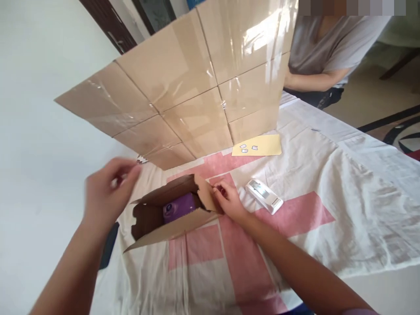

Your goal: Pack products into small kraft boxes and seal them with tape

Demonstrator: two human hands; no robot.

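Note:
An open cardboard box (pixel 179 229) lies on the cloth in front of me, its flaps raised. Inside rests a purple object (pixel 180 208) with a dark round spot; its kind is unclear. My right hand (pixel 228 201) grips the box's right-end flap between curled fingers. Raised beyond the box's left end, my left hand (pixel 110 190) is apart from it, thumb and fingers pinched together and slightly blurred. Whatever those fingers might hold cannot be made out. Just right of my right hand is a white oblong device (pixel 264 195) with a shiny top.
A tall taped cardboard panel (pixel 190 92) stands upright behind the box. At its foot lies a yellow sheet (pixel 271 146) bearing small white pieces (pixel 255 148). A dark flat object (pixel 109 247) is at the left table edge. Another person (pixel 331 57) is beyond the panel, at right.

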